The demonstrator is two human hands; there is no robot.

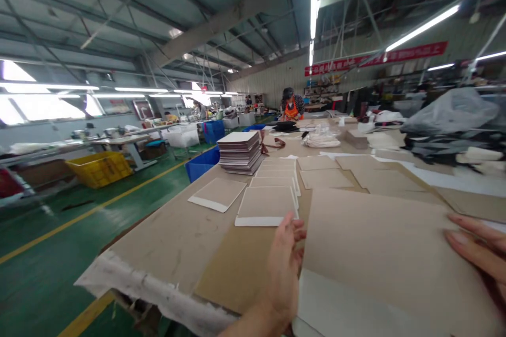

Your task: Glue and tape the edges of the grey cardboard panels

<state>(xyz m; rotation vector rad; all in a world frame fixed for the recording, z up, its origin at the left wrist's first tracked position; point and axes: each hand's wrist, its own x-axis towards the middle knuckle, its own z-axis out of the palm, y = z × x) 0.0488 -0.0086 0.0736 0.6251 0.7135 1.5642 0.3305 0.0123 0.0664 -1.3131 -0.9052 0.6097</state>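
Observation:
A large beige cardboard sheet (375, 242) fills the lower right, tilted toward me above the table. At its left edge is my left hand (282, 268), fingers curled against the edge and partly hidden behind it. My right hand (480, 245) grips the right side, two digits showing on the face and the rest cut off or hidden. Below the sheet, a pale grey-white panel (340, 303) shows near my left wrist. Just beyond my left fingertips lies a row of overlapping beige panels (266, 202) with white edges. Another such panel (219, 193) lies to their left.
A tall stack of panels (239, 152) stands at the table's left edge, beside a blue bin (201, 163). Flat beige sheets (387, 181) cover the right middle. White bundled material (322, 137) and a plastic-covered pile (450, 116) lie farther back. A person (291, 105) in an orange apron works at the far end.

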